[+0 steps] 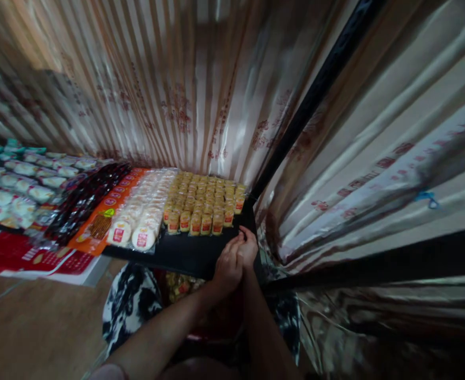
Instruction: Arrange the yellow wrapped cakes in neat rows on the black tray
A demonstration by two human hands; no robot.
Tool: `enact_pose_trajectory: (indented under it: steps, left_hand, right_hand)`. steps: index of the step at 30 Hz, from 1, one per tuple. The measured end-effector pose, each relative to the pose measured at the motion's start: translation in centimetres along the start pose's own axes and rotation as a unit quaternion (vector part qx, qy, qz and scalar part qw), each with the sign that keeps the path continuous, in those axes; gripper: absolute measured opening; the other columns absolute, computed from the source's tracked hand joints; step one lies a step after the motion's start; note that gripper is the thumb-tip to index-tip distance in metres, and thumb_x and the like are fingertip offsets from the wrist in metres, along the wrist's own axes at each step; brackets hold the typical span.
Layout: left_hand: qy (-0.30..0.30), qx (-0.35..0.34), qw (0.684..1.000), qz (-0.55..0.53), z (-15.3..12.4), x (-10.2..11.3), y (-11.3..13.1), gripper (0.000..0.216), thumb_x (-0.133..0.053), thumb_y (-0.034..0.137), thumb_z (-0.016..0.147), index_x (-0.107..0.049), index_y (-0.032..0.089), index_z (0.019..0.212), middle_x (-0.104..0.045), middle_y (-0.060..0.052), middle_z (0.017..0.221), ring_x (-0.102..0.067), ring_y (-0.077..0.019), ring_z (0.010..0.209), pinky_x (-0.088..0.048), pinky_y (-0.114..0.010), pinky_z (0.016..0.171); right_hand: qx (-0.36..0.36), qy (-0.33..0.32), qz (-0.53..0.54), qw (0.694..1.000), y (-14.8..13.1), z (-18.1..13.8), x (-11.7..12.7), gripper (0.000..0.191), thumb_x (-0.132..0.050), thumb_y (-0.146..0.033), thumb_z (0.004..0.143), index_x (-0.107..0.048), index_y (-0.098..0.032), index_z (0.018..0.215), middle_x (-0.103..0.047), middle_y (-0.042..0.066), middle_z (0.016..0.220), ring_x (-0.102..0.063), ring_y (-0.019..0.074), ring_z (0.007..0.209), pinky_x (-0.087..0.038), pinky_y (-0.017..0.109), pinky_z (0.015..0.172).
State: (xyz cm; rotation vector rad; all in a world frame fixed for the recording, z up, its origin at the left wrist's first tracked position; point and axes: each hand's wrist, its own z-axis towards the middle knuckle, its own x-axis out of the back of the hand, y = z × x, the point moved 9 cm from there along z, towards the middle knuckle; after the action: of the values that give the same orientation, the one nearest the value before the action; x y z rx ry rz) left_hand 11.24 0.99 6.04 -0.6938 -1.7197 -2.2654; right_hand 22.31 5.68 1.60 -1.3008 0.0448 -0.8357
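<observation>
My left hand (227, 266) and my right hand (248, 247) are pressed together at the front right corner of a black shelf (184, 253). The fingers of both are curled, and what they pinch, if anything, is hidden between them. Just beyond them on the shelf stand rows of small yellow packets with red labels (202, 203). Left of those lie rows of round white wrapped cakes (139, 219).
Further left are orange packets (101, 216), dark red-black packets (84, 200) and white-green packets (22, 177). Shiny striped curtains (169, 84) hang behind and to the right, with a black frame pole (311, 100). A bag of yellow packets (179, 285) sits below the shelf.
</observation>
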Motion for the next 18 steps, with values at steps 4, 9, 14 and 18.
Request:
enact_pose_trajectory:
  steps: [4,9,14,18]
  left_hand:
    - [0.013,-0.013,1.000,-0.017,-3.5,1.8,-0.6,0.039,-0.024,0.021,0.090,-0.049,0.013,0.118,-0.052,-0.011,0.123,-0.044,-0.0160,0.117,-0.035,-0.034,0.103]
    - [-0.018,-0.023,0.999,-0.013,-8.4,3.7,-3.1,0.032,-0.029,0.017,0.088,-0.055,0.016,0.106,-0.059,-0.008,0.107,-0.052,-0.0151,0.103,-0.042,-0.030,0.093]
    - [-0.053,0.038,0.995,0.076,-12.6,4.7,-7.1,0.027,-0.035,0.013,0.082,-0.060,0.017,0.095,-0.061,-0.007,0.095,-0.055,-0.0159,0.092,-0.044,-0.028,0.085]
    - [-0.121,0.178,0.964,0.157,-14.4,4.2,-11.8,0.030,-0.037,0.010,0.080,-0.061,0.016,0.098,-0.061,-0.008,0.100,-0.056,-0.0166,0.095,-0.042,-0.026,0.087]
  right_hand:
    - [-0.019,-0.062,-0.003,0.998,-1.0,-3.9,0.0,0.035,-0.039,-0.030,0.077,-0.062,-0.011,0.095,-0.061,0.012,0.093,-0.061,0.0185,0.076,-0.048,0.033,0.070]
    - [0.091,-0.141,-0.021,0.986,-4.8,-10.4,0.3,0.029,-0.033,-0.022,0.082,-0.061,-0.017,0.088,-0.062,0.008,0.089,-0.061,0.0169,0.080,-0.048,0.032,0.077]
    - [0.160,-0.255,-0.009,0.954,-5.4,-17.4,-1.3,0.031,-0.037,-0.015,0.080,-0.061,-0.017,0.099,-0.062,0.010,0.100,-0.057,0.0181,0.097,-0.045,0.033,0.089]
    - [0.088,-0.354,-0.043,0.930,-1.9,-20.7,-4.9,0.037,-0.038,-0.011,0.075,-0.061,-0.014,0.104,-0.063,0.014,0.105,-0.058,0.0217,0.101,-0.044,0.036,0.091]
